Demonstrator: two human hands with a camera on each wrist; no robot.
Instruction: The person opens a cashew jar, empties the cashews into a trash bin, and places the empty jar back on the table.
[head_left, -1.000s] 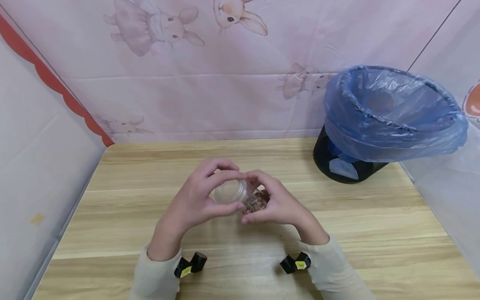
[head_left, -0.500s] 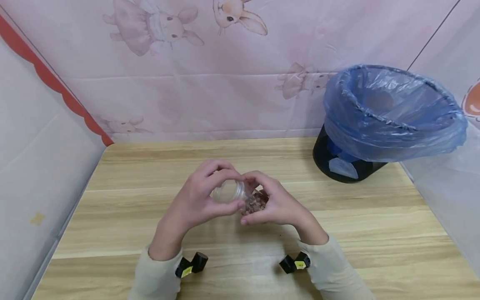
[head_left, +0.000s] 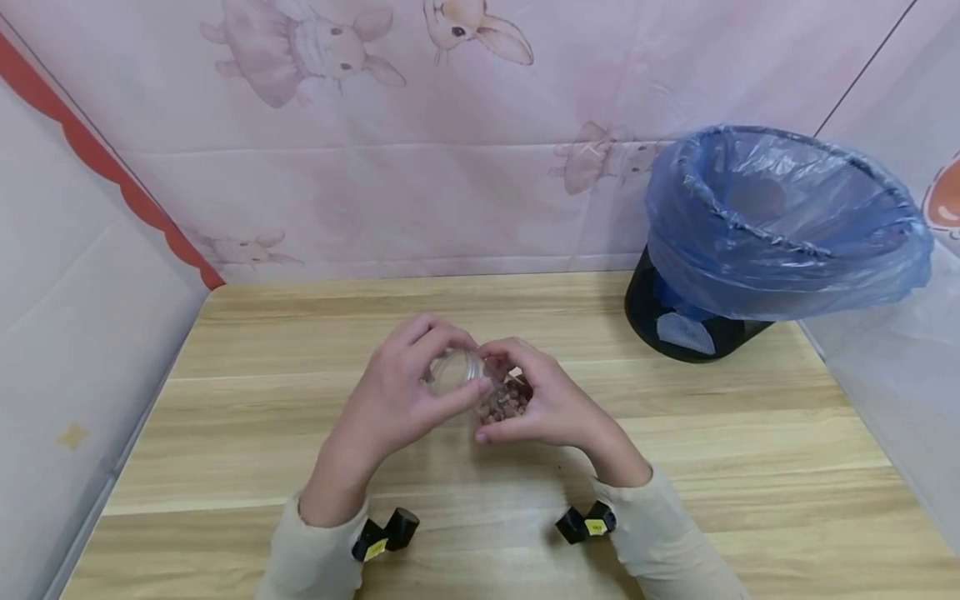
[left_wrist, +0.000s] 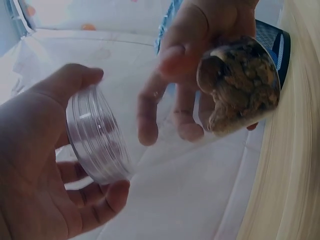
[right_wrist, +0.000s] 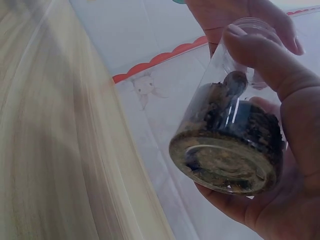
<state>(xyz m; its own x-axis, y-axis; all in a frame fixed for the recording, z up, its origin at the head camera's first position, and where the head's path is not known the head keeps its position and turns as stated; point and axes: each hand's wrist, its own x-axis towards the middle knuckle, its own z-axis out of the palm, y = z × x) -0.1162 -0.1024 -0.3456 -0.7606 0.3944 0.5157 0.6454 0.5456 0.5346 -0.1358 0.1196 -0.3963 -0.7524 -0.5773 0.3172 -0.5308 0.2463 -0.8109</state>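
Two hands (head_left: 393, 387) (head_left: 558, 404) hold a jar (right_wrist: 220, 130), tabletop edges (head_left: 420, 283) distant.

Cream sleeves (head_left: 311, 550) frame your bare left hand (head_left: 397, 385) and right hand (head_left: 551, 404).
At each cuff you wear a small black two-part device, one left (head_left: 367, 536), one right (head_left: 573, 526), its yellow label (head_left: 596, 527) too small to read.

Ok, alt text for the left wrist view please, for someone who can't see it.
A tilted clear jar, brown chunks gathered toward its base, spans the view: the left hand grips its ridged end, the right hand its body. A wooden table runs down the right edge.
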